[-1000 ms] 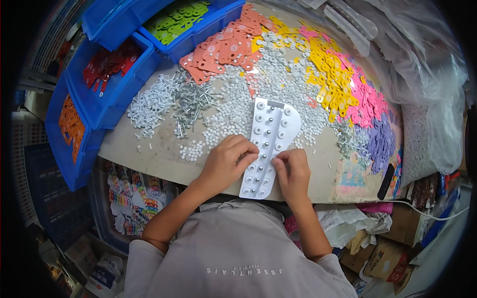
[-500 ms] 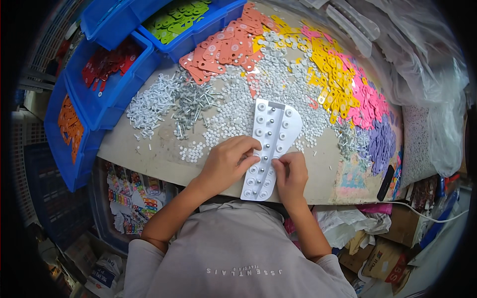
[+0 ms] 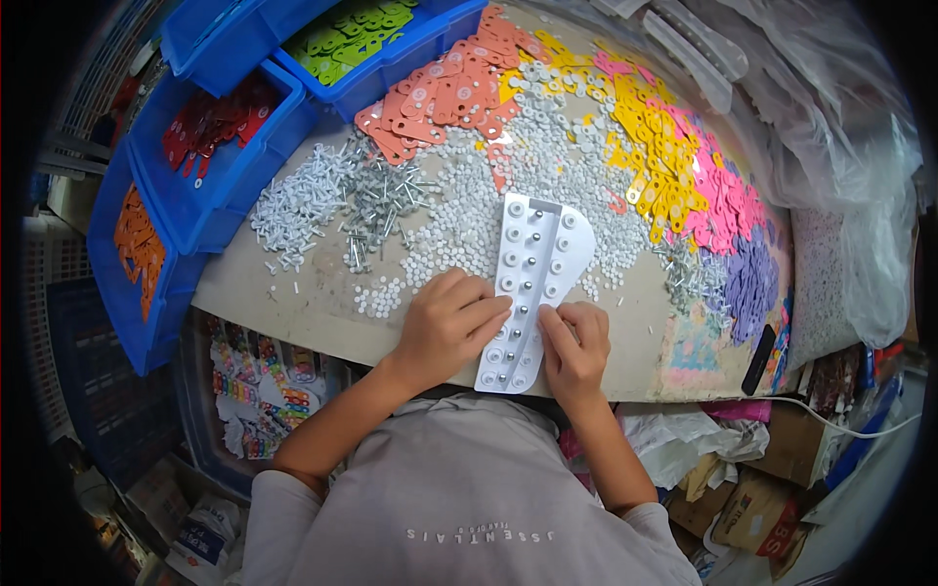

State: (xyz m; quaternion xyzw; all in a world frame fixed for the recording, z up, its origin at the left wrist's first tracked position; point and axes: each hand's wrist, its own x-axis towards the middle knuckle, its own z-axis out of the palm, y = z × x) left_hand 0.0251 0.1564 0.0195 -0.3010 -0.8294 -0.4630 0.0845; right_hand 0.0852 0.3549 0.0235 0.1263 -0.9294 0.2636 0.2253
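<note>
Touching white tray [image 3: 578,244], left hand [image 3: 447,317] loosely curled

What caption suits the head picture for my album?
Left hand and right hand at a studded white tray, near heaped metal pins and holed yellow pieces.

Our tray [image 3: 578,244] was white, with white rings [image 3: 510,259] in two rows and shiny silver dots [image 3: 528,285] in a line between them. Our table [image 3: 327,288] was a dull grey-tan. On it we saw peachy tags [image 3: 440,93], some with pale circles, yellow tags [image 3: 653,146], hot pink tags [image 3: 718,190] and purple tags [image 3: 750,283], plus white pegs [image 3: 303,200] and silver pins [image 3: 391,195]. Our blue bins [image 3: 220,205] held green tags [image 3: 354,39], red tags [image 3: 220,119] and orange tags [image 3: 140,246]. Our shirt [image 3: 469,469] was grey, with white letters [image 3: 479,535] on it.
</note>
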